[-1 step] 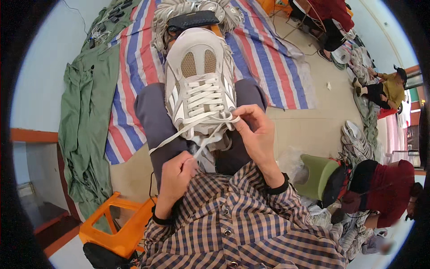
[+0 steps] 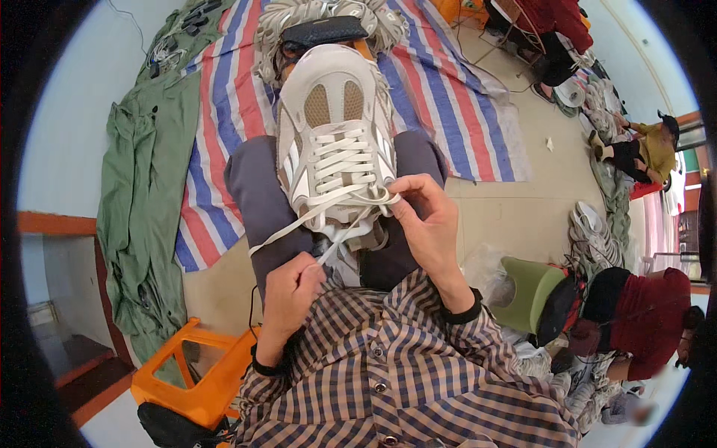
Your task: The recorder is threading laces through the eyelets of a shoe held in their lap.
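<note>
A white and beige sneaker [image 2: 340,89] rests between my knees, toe pointing away from me. Flat cream shoelaces [image 2: 343,160] criss-cross up its front. Just below the shoe's collar, my left hand [image 2: 293,293] is closed in a pinch on one lace end, drawn down toward me. At the right side of the top eyelets, my right hand [image 2: 426,216] pinches a lace loop between thumb and forefinger. Another loose lace end [image 2: 278,237] trails to the left over my thigh. The inside of the shoe is mostly hidden.
Beyond my knees, a dark patterned pouch [image 2: 325,33] lies before a heap of pale shoes [image 2: 388,26] on a striped sheet [image 2: 478,142]. An orange stool [image 2: 187,358] stands at lower left, a green stool [image 2: 519,295] at right. Several people sit or bend at the right.
My left hand has shifted very slightly left and up with the lace end. The sneaker sits a touch farther right. My right hand keeps its pinch in place.
</note>
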Motion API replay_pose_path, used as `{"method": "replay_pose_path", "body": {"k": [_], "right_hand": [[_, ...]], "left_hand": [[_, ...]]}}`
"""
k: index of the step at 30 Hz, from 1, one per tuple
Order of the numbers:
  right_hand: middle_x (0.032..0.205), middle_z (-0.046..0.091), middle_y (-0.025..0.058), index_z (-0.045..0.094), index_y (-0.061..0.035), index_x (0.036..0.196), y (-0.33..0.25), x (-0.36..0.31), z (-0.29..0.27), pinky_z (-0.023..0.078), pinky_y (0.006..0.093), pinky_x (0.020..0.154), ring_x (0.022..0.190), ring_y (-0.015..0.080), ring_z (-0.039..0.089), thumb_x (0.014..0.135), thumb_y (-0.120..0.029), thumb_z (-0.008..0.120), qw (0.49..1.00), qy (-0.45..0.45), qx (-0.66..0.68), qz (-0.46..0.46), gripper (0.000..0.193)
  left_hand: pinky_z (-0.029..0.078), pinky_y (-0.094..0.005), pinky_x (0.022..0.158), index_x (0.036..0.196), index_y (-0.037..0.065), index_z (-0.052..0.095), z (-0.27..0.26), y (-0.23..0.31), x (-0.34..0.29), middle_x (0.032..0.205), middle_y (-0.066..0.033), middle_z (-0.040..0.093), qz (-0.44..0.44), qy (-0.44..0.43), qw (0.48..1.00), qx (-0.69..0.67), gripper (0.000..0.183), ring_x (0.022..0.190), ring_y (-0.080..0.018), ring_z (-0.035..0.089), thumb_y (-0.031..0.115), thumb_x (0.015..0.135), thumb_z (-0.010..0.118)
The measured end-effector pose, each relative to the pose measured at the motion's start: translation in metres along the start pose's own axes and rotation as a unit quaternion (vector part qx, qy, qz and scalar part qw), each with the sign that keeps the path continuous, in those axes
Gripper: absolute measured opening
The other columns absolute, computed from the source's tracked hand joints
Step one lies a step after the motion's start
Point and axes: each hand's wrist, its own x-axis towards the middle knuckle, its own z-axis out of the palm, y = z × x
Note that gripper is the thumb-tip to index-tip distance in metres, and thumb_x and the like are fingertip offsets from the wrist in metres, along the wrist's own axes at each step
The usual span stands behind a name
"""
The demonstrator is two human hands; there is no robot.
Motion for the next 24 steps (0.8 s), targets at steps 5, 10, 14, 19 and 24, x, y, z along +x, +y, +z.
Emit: {"method": "replay_pose_path", "body": {"k": [5,10,14,19,24], "right_hand": [[0.087,0.063,0.0022,0.062,-0.0002,0.097,-0.002,0.000,0.002,0.046,0.0242,0.079,0.083,0.0099,0.058,0.084,0.003,0.064,0.999,0.014,-0.037,-0.028,0.014],[0.086,0.062,0.0039,0.062,-0.0002,0.097,-0.006,0.002,0.002,0.047,0.0250,0.075,0.080,0.0118,0.059,0.082,0.005,0.065,0.996,0.028,-0.065,-0.048,0.016],[0.084,0.062,0.0072,0.061,-0.0005,0.095,-0.010,0.006,-0.003,0.048,0.0262,0.072,0.077,0.0151,0.061,0.081,0.006,0.066,0.978,0.047,-0.142,-0.144,0.017],[0.085,0.062,0.0077,0.061,-0.0003,0.095,-0.010,0.006,-0.003,0.048,0.0268,0.071,0.077,0.0160,0.061,0.079,0.008,0.066,0.972,0.047,-0.156,-0.168,0.018],[0.087,0.062,0.0077,0.062,-0.0005,0.102,-0.013,0.011,-0.004,0.049,0.0274,0.074,0.080,0.0175,0.061,0.078,0.009,0.065,0.974,0.005,-0.157,-0.166,0.026]], "left_hand": [[0.040,-0.0242,0.052,0.082,0.001,0.062,-0.010,-0.014,-0.014,0.059,-0.0028,0.055,-0.023,0.016,1.000,0.005,0.019,0.055,-0.0077,0.052,0.011,0.093,0.050],[0.038,-0.0206,0.053,0.105,0.004,0.061,-0.005,-0.007,-0.009,0.063,0.0007,0.052,0.027,0.100,0.992,-0.073,0.014,0.057,-0.0049,0.049,0.009,0.095,0.053],[0.037,-0.0207,0.053,0.113,0.005,0.058,-0.006,0.007,0.006,0.064,0.0023,0.049,0.070,0.156,0.983,-0.073,0.020,0.058,-0.0044,0.047,0.005,0.093,0.056],[0.035,-0.0210,0.053,0.114,0.006,0.058,-0.001,0.003,0.029,0.064,0.0025,0.047,0.102,0.190,0.977,0.002,0.026,0.058,-0.0042,0.044,0.000,0.088,0.059],[0.035,-0.0209,0.052,0.111,0.005,0.058,-0.005,0.013,0.031,0.065,0.0023,0.049,0.087,0.176,0.980,-0.020,0.024,0.058,-0.0037,0.044,0.001,0.088,0.060]]}}
